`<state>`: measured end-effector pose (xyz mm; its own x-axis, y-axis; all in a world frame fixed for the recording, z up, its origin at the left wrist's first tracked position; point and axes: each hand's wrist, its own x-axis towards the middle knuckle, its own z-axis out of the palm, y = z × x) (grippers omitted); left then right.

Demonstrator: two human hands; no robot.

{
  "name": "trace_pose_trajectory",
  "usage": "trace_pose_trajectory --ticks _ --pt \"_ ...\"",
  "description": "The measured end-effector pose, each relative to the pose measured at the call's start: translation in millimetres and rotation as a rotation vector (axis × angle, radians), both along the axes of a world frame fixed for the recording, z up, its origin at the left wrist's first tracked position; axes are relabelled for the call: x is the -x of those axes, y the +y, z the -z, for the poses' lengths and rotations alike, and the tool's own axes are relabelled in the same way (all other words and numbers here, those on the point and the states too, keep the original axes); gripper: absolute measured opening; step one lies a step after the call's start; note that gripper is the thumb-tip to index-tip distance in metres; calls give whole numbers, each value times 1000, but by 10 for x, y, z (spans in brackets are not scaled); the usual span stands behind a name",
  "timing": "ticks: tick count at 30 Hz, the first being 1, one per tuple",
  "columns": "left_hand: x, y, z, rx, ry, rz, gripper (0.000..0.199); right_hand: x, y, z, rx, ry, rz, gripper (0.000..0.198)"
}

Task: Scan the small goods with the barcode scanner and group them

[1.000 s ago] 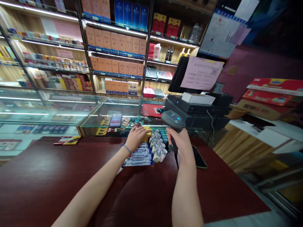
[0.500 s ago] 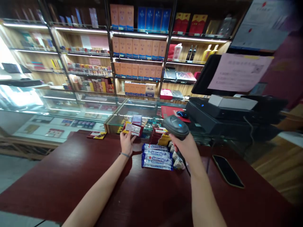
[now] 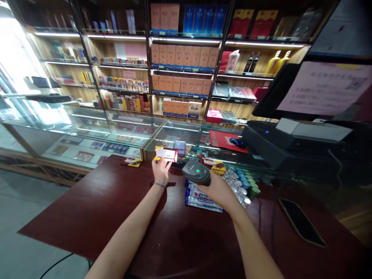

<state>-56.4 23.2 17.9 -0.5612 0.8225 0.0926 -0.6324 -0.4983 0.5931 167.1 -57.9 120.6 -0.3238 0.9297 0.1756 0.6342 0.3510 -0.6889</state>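
Observation:
My left hand (image 3: 161,170) grips a red and yellow packet (image 3: 166,154), its pale label side lit and facing me, above the far edge of the dark red table (image 3: 116,201). My right hand (image 3: 218,190) is wrapped round a black barcode scanner (image 3: 195,173) with a green light on top; its head points left toward the packet, apart from it. Under the scanner lie several blue-and-white wrapped bars (image 3: 200,198), partly covered by my right hand. Behind them is a stack of similar red and yellow packets (image 3: 213,164). Another such packet (image 3: 132,162) lies flat at the left.
Rolls of silver, blue and green round-ended items (image 3: 241,184) sit right of the bars. A phone (image 3: 302,221) lies on the right. Beyond the table are a glass display case (image 3: 128,133), a mouse (image 3: 237,142) on a red pad, and a black monitor (image 3: 271,91).
My right hand has brought the scanner left and down, closer to the packet. The scanner's light has turned from blue to green. The packet's label is brightly lit. The view has shifted left.

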Motion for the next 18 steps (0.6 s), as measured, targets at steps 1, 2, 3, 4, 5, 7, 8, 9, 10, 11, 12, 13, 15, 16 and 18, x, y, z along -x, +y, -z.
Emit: trace_pose_trajectory --ticks 1,2,3,4,5,7,8,9,10,11,12,13,15,16,18 --pt "-3 4 5 19 -1 -9 36 -1 2 1 3 16 1 41" --pt "-3 11 9 39 -1 -18 38 -3 6 3 5 36 3 40" --pt "2 20 12 57 -1 -29 39 -8 11 8 6 59 5 38" --pt "15 31 9 73 2 -41 40 -14 19 16 5 81 7 38" --pt "37 43 1 83 10 -58 40 -22 29 26 4 104 10 38" --pt "124 68 -38 94 47 -115 40 -37 51 48 -4 147 12 41" --pt "194 80 -65 95 79 -155 39 -40 60 58 -12 177 11 41" --pt "284 91 -95 94 121 -202 37 -37 65 64 -24 215 9 43" --pt "394 99 -123 91 171 -255 36 -28 65 66 -37 262 8 44" --pt "523 103 -146 88 228 -310 35 -11 59 64 -50 311 10 45" --pt "669 101 -161 87 288 -368 34 12 48 57 -60 356 15 46" --pt "827 91 -166 90 355 -425 32 41 31 49 -66 394 22 46" --pt "1162 48 -136 113 518 -533 28 106 -8 32 -69 439 20 44" --pt "1330 16 -102 137 624 -567 26 139 -26 27 -70 448 9 42" --pt "1643 -55 -4 194 824 -615 23 198 -53 33 -68 450 -12 41"
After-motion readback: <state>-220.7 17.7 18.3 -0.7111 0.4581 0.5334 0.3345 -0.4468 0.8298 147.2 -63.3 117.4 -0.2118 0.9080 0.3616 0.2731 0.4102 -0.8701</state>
